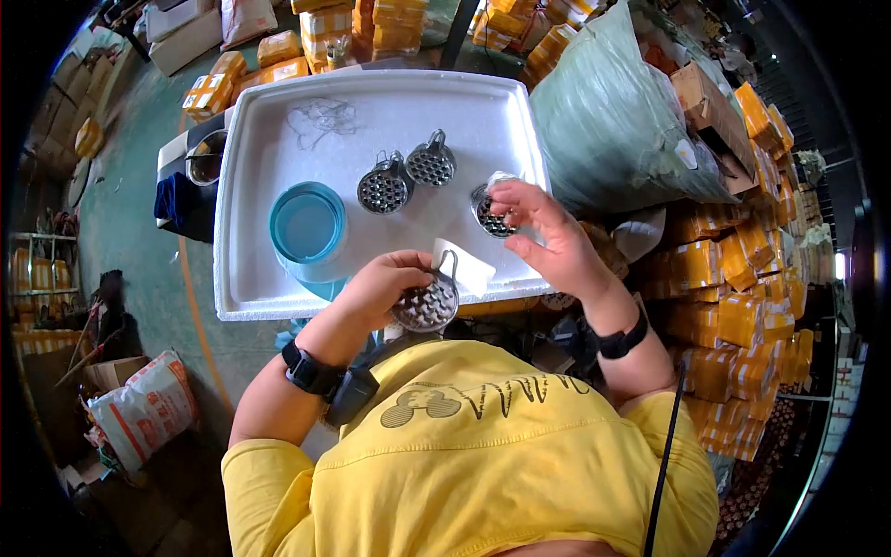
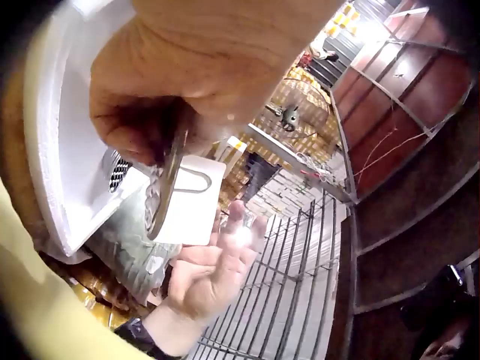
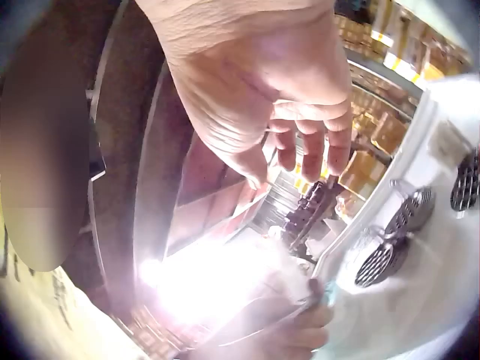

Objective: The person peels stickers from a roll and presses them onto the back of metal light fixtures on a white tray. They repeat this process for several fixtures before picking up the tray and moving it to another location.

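My left hand (image 1: pixel 382 286) grips a round metal strainer-like piece (image 1: pixel 427 306), patterned with holes and fitted with a wire loop handle, close in front of the yellow shirt. Behind its loop a white card (image 1: pixel 471 271) shows; the left wrist view shows the card (image 2: pixel 196 206) beyond the piece's edge. My right hand (image 1: pixel 548 237) is raised with loosely bent fingers, and its palm (image 3: pixel 262 82) holds nothing. In the head view it partly covers another perforated metal piece (image 1: pixel 490 212) in the tray. Two more such pieces (image 1: pixel 383 189) (image 1: pixel 431 164) lie side by side further left.
A white foam tray (image 1: pixel 255 111) holds a blue-rimmed round container (image 1: pixel 278 232) and a tangle of thin thread (image 1: pixel 321 121). To the right stands a big pale green sack (image 1: pixel 622 111) beside stacked yellow-taped parcels (image 1: pixel 733 316). A white sack (image 1: pixel 144 408) leans at lower left.
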Action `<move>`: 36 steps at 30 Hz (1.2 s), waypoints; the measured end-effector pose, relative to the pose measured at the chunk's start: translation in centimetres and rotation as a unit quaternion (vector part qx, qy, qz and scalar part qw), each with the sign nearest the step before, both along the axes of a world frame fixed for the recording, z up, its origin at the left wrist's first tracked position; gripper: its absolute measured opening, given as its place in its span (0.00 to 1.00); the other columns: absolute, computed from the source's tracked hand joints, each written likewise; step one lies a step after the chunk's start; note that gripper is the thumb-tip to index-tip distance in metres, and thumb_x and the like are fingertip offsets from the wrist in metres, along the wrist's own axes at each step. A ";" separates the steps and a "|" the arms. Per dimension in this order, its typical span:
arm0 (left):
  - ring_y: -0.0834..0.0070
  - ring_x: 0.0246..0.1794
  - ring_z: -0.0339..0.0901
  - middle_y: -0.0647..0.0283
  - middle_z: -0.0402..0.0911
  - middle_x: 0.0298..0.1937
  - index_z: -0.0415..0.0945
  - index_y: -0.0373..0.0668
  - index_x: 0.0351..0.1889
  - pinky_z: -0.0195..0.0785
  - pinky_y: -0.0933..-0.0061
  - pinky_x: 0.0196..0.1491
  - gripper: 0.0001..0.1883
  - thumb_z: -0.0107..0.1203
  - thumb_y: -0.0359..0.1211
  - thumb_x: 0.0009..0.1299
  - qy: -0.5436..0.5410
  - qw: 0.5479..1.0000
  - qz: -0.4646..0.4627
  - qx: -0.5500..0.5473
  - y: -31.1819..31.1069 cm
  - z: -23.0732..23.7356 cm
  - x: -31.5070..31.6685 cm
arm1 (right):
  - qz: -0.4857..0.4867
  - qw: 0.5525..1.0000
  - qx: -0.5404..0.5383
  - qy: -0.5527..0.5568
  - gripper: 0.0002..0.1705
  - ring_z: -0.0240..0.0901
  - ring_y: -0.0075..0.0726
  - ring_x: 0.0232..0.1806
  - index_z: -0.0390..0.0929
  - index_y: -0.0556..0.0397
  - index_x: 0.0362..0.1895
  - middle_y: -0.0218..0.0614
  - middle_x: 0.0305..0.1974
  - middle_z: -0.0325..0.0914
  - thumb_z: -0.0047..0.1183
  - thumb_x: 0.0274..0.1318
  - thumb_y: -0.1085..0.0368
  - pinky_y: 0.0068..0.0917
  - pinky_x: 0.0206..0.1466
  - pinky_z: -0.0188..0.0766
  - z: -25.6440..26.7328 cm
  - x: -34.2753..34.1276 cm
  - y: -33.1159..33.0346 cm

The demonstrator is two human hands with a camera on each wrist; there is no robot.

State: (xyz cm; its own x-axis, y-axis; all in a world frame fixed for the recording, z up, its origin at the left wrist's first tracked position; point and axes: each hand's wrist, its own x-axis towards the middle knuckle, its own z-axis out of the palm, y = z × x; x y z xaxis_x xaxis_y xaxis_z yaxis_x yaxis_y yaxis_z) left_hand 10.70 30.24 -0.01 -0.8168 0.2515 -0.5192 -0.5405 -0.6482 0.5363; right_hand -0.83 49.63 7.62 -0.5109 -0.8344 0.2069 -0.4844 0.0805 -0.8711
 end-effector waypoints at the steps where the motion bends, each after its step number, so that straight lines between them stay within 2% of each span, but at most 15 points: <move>1: 0.71 0.29 0.77 0.58 0.77 0.32 0.71 0.32 0.38 0.74 0.73 0.35 0.09 0.44 0.20 0.60 0.007 1.000 -0.030 0.001 -0.1 0.1 0.1 | 0.000 0.979 0.055 0.194 0.24 0.63 0.38 0.51 0.67 0.42 0.50 0.34 0.48 0.64 0.51 0.45 0.74 0.27 0.51 0.64 1.0 -0.4 -0.2; 4: 0.73 0.28 0.77 0.58 0.77 0.31 0.71 0.33 0.37 0.74 0.76 0.33 0.09 0.46 0.21 0.58 0.017 0.998 -0.059 -0.025 0.1 1.0 0.2 | 0.141 0.958 0.086 0.235 0.20 0.59 0.44 0.55 0.73 0.43 0.39 0.35 0.45 0.63 0.51 0.38 0.77 0.31 0.54 0.61 2.3 -0.2 -1.3; 7: 0.74 0.27 0.77 0.58 0.77 0.31 0.71 0.33 0.37 0.74 0.76 0.32 0.09 0.47 0.22 0.58 0.015 0.997 -0.069 -0.029 0.2 1.3 -0.1 | 0.232 0.952 0.104 0.168 0.14 0.53 0.44 0.59 0.77 0.44 0.29 0.33 0.43 0.63 0.55 0.36 0.77 0.34 0.58 0.54 2.5 -0.3 -2.0; 8: 0.73 0.27 0.77 0.59 0.77 0.31 0.71 0.33 0.37 0.74 0.76 0.32 0.09 0.47 0.22 0.58 0.015 0.997 -0.065 -0.028 0.3 1.0 -0.1 | 0.223 0.959 0.093 0.151 0.10 0.55 0.44 0.58 0.77 0.47 0.24 0.32 0.41 0.64 0.56 0.35 0.77 0.35 0.58 0.53 2.4 -0.2 -2.2; 11: 0.73 0.28 0.77 0.59 0.77 0.31 0.70 0.33 0.38 0.74 0.76 0.33 0.09 0.46 0.22 0.59 0.015 0.999 -0.032 -0.019 0.6 0.9 -0.2 | 0.144 0.978 0.076 0.128 0.09 0.57 0.43 0.57 0.76 0.49 0.23 0.33 0.40 0.64 0.55 0.35 0.77 0.35 0.56 0.56 1.5 0.1 -2.8; 15: 0.73 0.31 0.77 0.58 0.76 0.34 0.70 0.33 0.40 0.73 0.76 0.35 0.10 0.45 0.23 0.60 0.035 0.999 0.025 -0.012 1.2 0.8 -0.1 | 0.022 0.985 0.061 0.159 0.08 0.63 0.41 0.51 0.74 0.52 0.25 0.34 0.37 0.66 0.55 0.36 0.77 0.33 0.49 0.62 -0.8 0.6 -3.3; 16: 0.73 0.33 0.76 0.58 0.76 0.36 0.68 0.32 0.42 0.73 0.75 0.37 0.12 0.43 0.23 0.61 0.045 0.999 0.019 -0.024 1.2 0.9 -0.1 | 0.012 0.978 0.053 0.204 0.08 0.66 0.41 0.48 0.73 0.54 0.25 0.35 0.35 0.68 0.54 0.36 0.77 0.32 0.48 0.64 -0.9 0.6 -3.5; 19: 0.72 0.34 0.77 0.57 0.75 0.37 0.67 0.30 0.44 0.73 0.73 0.38 0.13 0.42 0.23 0.61 0.035 0.999 0.019 -0.015 1.0 1.5 -0.1 | -0.014 0.968 0.028 0.247 0.07 0.68 0.42 0.41 0.72 0.54 0.24 0.38 0.31 0.70 0.54 0.35 0.74 0.33 0.44 0.65 -1.6 0.4 -3.7; 25: 0.69 0.35 0.76 0.54 0.74 0.39 0.66 0.28 0.46 0.73 0.70 0.41 0.13 0.41 0.23 0.63 0.060 0.998 0.016 -0.032 0.5 0.9 -0.3 | -0.045 0.974 0.005 0.222 0.09 0.70 0.44 0.35 0.68 0.55 0.24 0.40 0.31 0.71 0.55 0.35 0.74 0.32 0.40 0.66 -1.9 0.4 -3.6; 31: 0.70 0.35 0.77 0.55 0.75 0.39 0.66 0.28 0.45 0.73 0.70 0.41 0.13 0.41 0.23 0.64 0.062 0.997 0.007 -0.048 0.6 0.8 -0.4 | -0.053 0.970 0.028 0.235 0.09 0.69 0.44 0.35 0.68 0.54 0.23 0.39 0.31 0.71 0.56 0.35 0.73 0.33 0.41 0.66 -1.8 0.5 -3.7; 34: 0.71 0.35 0.77 0.56 0.75 0.38 0.67 0.28 0.45 0.73 0.72 0.40 0.12 0.42 0.23 0.64 0.072 0.994 0.004 -0.078 0.6 0.8 -0.5 | -0.045 0.963 0.063 0.257 0.10 0.69 0.43 0.40 0.69 0.56 0.24 0.40 0.33 0.70 0.56 0.34 0.76 0.31 0.44 0.66 -1.2 0.7 -3.7; 36: 0.73 0.34 0.77 0.57 0.76 0.37 0.68 0.28 0.44 0.73 0.73 0.39 0.12 0.43 0.24 0.64 0.076 0.993 0.003 -0.086 0.5 0.9 -0.6 | -0.051 0.958 0.053 0.277 0.09 0.69 0.42 0.38 0.68 0.54 0.23 0.38 0.31 0.70 0.56 0.35 0.73 0.34 0.43 0.65 -1.3 0.7 -3.8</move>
